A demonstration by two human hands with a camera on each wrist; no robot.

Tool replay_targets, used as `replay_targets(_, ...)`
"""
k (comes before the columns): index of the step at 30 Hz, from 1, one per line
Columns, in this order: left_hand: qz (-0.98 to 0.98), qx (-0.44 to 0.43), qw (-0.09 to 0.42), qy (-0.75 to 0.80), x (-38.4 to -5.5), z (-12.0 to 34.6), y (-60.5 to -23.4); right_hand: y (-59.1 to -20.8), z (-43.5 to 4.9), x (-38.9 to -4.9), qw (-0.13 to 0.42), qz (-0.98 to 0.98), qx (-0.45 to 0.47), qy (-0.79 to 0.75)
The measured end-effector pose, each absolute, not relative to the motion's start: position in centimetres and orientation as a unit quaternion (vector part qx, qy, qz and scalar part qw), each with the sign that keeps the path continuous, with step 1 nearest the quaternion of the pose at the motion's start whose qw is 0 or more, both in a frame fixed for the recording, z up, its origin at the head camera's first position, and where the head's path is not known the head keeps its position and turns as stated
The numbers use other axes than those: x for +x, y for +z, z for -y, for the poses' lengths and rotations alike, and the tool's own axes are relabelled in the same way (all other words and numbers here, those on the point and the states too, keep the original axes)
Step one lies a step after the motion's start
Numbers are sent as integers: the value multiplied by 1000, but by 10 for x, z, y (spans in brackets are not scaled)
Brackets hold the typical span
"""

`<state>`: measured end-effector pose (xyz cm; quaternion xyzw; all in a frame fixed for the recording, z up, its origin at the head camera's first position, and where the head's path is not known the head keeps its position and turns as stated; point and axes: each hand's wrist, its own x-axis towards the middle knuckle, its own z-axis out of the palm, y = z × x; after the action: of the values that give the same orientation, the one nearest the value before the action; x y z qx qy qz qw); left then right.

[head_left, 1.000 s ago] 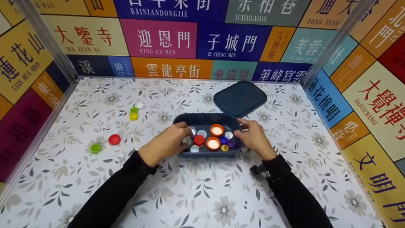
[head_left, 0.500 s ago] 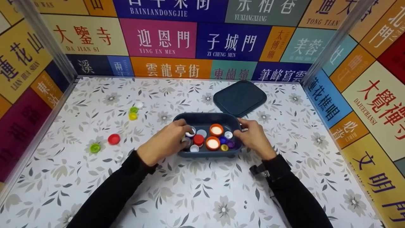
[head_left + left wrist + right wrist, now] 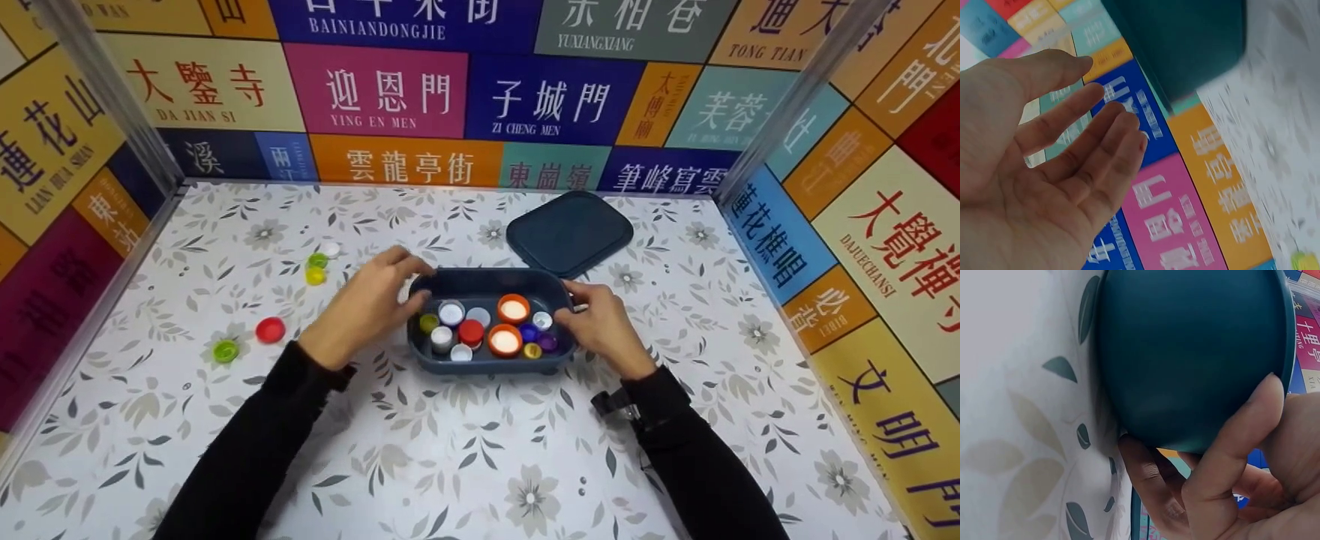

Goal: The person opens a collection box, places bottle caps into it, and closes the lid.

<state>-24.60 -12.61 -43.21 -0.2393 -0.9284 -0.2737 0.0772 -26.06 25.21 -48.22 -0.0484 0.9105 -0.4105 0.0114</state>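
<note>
A dark blue plastic box (image 3: 491, 367) stands on the table with several bottle caps inside, among them a red cap (image 3: 471, 331), an orange-rimmed cap (image 3: 505, 340), a gold cap (image 3: 532, 350) and an olive-green cap (image 3: 428, 323). My left hand (image 3: 371, 304) hovers at the box's left end, holding nothing. In the left wrist view its fingers (image 3: 1120, 163) are loosely bent, apart from the box wall. At the opposite end, my right hand (image 3: 604, 322) grips the box; the right wrist view shows the thumb (image 3: 1247, 419) against the end wall.
The dark lid (image 3: 570, 232) lies behind the box. To the left are a red cap (image 3: 271, 330), a green cap (image 3: 226, 350), a yellow cap (image 3: 316, 276), another green cap (image 3: 317, 260) and a white cap (image 3: 329, 250). Printed panels (image 3: 375, 94) enclose the back and sides.
My left hand has come up out of the box and moved left, uncovering the white and olive-green caps at that end. My right hand keeps its hold on the box.
</note>
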Motion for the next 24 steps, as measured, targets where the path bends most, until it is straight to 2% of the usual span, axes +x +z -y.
replay_targets(14, 950, -90, 98, -282, -283, 211, -446, -481, -253, -261, 5, -914, -45, -404)
replay_targets(24, 963, -17, 27, -268, -295, 235, -459, -477, -252, -261, 9, -915, -44, -400)
